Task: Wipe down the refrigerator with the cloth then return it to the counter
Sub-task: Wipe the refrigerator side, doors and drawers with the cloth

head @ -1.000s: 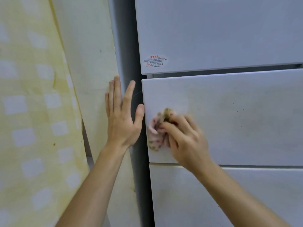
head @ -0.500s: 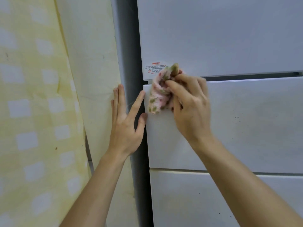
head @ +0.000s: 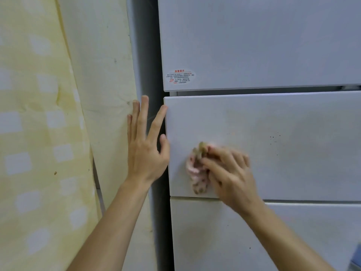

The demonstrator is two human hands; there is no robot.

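Currently doing: the right hand point(head: 232, 175) wipes the middle panel point(head: 293, 124) of the refrigerator point(head: 254, 45), centre of frame.
Cloth: bunched pink cloth point(head: 197, 173), pinched in the right hand's grip, pressed on the panel's lower left.
Left hand: left hand point(head: 145, 153) lies flat with straight fingers at the refrigerator's left edge, holding nothing.
Left to do: dark specks point(head: 274, 137) at right look unwiped; the counter is out of view, so the return is not yet done.

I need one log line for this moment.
phase: wiping | right hand: grips cloth on middle door | left hand: flat, thumb at door edge
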